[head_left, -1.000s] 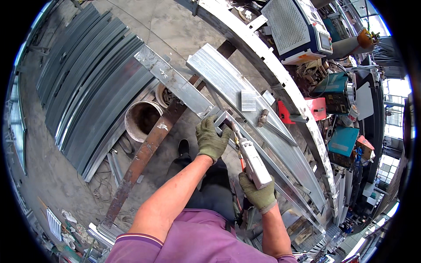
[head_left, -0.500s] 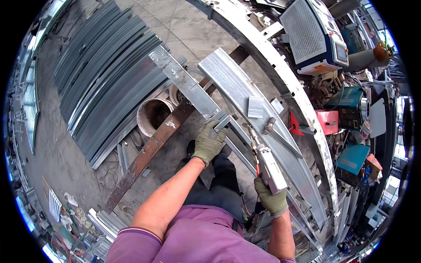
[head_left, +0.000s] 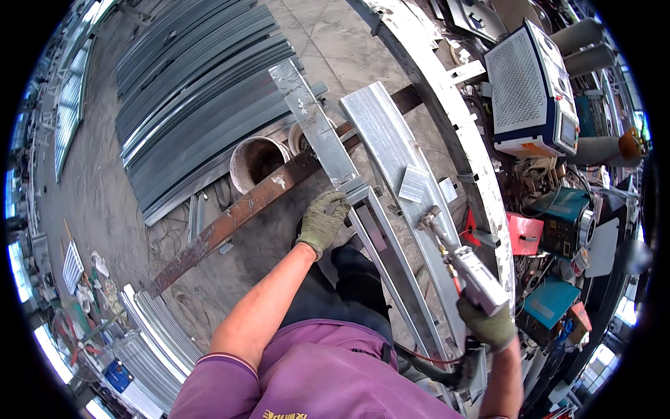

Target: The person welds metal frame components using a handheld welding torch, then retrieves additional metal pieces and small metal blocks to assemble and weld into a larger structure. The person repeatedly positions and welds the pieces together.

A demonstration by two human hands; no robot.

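Observation:
My left hand (head_left: 323, 225), in a green work glove, has its fingers curled together at the left end of a short metal piece (head_left: 355, 193). That piece lies across the top of a long narrow metal frame (head_left: 401, 297), against the near end of a flat galvanized steel bar (head_left: 317, 133). Off to the right, my gloved right hand (head_left: 488, 325) grips a pale grey handheld welding gun (head_left: 479, 278) with a slim nozzle and a reddish hose. Its nozzle end points up and left, over a wide galvanized beam (head_left: 391, 140) and near a hammer (head_left: 430, 218).
A rusty brown beam (head_left: 241, 209) crosses under the workpieces. Beyond it stands a dirty bucket (head_left: 251, 157), with stacked grey metal profiles (head_left: 209, 91) behind. A small metal plate (head_left: 414, 184) rests on the wide beam. A white machine (head_left: 520, 87) and teal boxes (head_left: 555, 300) stand at right.
My right hand has swung the welding gun right and down, away from the short metal piece. My left hand has stayed by that piece. The whole view has turned.

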